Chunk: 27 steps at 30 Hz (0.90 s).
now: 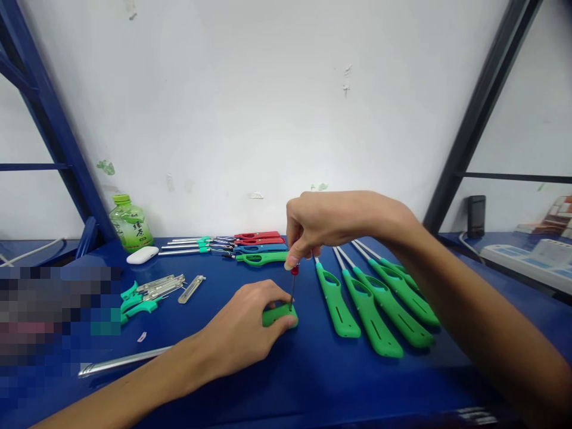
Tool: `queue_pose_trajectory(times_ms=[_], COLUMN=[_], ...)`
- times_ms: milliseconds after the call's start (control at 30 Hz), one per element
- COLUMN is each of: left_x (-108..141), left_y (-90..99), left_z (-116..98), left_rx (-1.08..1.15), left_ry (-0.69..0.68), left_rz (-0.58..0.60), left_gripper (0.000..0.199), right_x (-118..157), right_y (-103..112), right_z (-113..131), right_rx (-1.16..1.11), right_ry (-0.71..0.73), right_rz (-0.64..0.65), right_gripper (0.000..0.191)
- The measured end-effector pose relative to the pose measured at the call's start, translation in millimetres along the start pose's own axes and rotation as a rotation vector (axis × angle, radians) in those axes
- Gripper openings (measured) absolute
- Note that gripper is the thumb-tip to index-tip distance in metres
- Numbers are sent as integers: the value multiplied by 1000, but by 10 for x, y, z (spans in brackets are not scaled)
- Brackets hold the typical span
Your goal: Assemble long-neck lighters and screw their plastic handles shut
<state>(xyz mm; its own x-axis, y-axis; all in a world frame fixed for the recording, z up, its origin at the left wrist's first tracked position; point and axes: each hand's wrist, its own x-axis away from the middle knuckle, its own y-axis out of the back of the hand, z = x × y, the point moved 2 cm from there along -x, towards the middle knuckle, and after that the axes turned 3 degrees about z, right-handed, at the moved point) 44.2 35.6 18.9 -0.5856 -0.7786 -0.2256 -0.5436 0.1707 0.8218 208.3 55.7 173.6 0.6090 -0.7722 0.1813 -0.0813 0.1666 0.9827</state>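
Observation:
My left hand (250, 322) is closed around a green lighter handle (281, 314), pressing it against the blue table (250, 387). Above it, my right hand (308, 229) pinches the red grip of a small screwdriver (293, 283). The screwdriver stands nearly upright, its tip at the right end of the green handle. A metal tube (120, 361) extends from under my left forearm toward the left. Several long green lighters (373, 322) lie fanned out right of my hands, partly behind my right forearm.
Red, blue and green lighters (259, 241) lie near the wall. At left are a green bottle (130, 223), a white case (142, 255), teal triggers (138, 307) and clear parts (191, 289). A white power strip (531, 262) is at right.

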Motion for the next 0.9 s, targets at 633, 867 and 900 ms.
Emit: queue_pose_trajectory(times_ms=[633, 867, 900], left_x=[-172, -207, -211], left_y=[15, 25, 23], left_z=[-71, -41, -41], left_rx=[398, 453, 459], left_ry=[-70, -59, -60], left_rz=[-207, -142, -137], left_gripper=[20, 27, 27], right_x=[149, 47, 58], right_y=[51, -18, -11], right_z=[74, 30, 13], right_rx=[-12, 90, 82], right_ry=[52, -110, -82], right_rz=[-81, -137, -141], right_gripper=[29, 48, 43])
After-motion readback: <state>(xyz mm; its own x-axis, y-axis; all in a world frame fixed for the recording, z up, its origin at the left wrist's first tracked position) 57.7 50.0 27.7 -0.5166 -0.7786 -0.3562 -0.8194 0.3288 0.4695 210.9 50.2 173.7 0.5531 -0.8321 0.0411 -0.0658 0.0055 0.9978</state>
